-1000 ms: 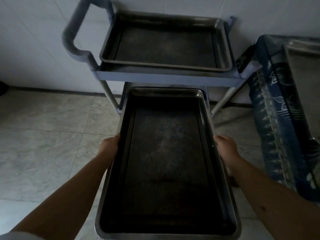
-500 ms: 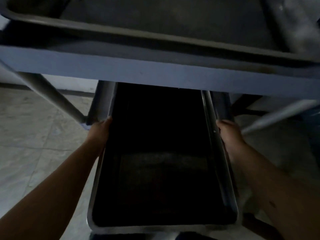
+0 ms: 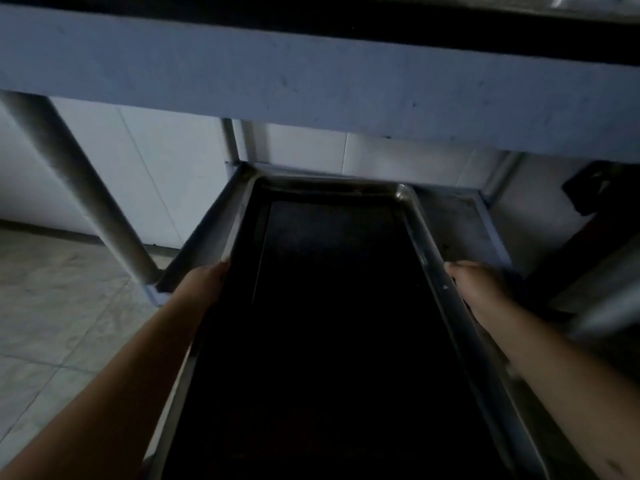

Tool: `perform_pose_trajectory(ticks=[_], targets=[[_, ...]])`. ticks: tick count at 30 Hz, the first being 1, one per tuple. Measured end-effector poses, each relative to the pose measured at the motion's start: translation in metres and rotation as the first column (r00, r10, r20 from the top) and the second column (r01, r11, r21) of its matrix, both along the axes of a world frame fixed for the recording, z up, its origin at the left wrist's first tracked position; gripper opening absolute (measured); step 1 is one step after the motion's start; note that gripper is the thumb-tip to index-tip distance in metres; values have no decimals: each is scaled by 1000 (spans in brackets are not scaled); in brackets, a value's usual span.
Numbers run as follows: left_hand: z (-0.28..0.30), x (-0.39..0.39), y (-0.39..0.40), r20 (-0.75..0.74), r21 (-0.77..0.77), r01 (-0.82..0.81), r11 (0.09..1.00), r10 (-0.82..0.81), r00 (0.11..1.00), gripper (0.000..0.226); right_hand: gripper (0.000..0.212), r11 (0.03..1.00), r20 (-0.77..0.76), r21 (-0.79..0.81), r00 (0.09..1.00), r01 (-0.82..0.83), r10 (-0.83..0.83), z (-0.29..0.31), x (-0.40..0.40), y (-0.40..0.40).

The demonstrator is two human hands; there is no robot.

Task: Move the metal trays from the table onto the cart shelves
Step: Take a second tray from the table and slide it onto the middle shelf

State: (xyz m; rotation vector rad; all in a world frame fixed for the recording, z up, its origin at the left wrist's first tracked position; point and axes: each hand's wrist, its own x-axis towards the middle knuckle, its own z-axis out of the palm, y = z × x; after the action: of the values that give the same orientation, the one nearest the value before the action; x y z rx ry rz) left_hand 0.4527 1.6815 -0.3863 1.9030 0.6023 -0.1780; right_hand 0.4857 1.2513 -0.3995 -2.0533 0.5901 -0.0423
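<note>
A long dark metal tray (image 3: 329,306) lies lengthways under the cart's top shelf (image 3: 311,81), its far end reaching the back of the lower shelf (image 3: 453,223). My left hand (image 3: 207,282) grips the tray's left rim and my right hand (image 3: 474,285) grips its right rim, both about halfway along. The tray's near end runs out of the frame at the bottom. Whether the tray rests on the lower shelf or hovers just above it is unclear in the dark.
A round metal cart leg (image 3: 79,188) slants down at the left to the shelf corner. Tiled floor (image 3: 62,323) lies to the left, a white wall behind. A dark object (image 3: 595,188) hangs at the right, near another leg.
The tray has gone further in under the top shelf, to the back of the lower shelf. My view has dropped lower, so the tray on the top shelf is out of sight.
</note>
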Motion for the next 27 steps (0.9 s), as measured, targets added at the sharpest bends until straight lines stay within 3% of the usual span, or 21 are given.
perform_pose_trajectory(ticks=[5,7,13,17,20,24,26,27], targets=[[1,-35,-6,43,-136,-137,981,144,989,31,35,955,-100,-227,980,-192,174,28,34,24],[1,-45,-9,42,-207,-172,963,185,982,27,33,944,-75,-240,974,-227,215,28,40,27],[-6,-58,-24,122,-225,-199,954,230,966,22,32,932,-14,-249,963,-264,269,17,51,18],[-4,-69,-36,116,-270,-255,928,295,949,22,35,893,-18,-345,953,-291,303,19,57,15],[-5,-77,-51,76,-326,-302,896,343,936,31,37,825,-78,-452,937,-338,342,23,60,12],[-9,-81,-60,42,-335,-310,890,343,938,33,48,663,-236,-640,921,-388,311,43,36,11],[-8,-82,-59,60,-289,-272,918,301,952,31,52,640,-154,-708,950,-297,271,52,-6,6],[-8,-82,-58,79,-269,-241,933,270,960,30,52,700,-10,-692,972,-175,233,51,-40,3]])
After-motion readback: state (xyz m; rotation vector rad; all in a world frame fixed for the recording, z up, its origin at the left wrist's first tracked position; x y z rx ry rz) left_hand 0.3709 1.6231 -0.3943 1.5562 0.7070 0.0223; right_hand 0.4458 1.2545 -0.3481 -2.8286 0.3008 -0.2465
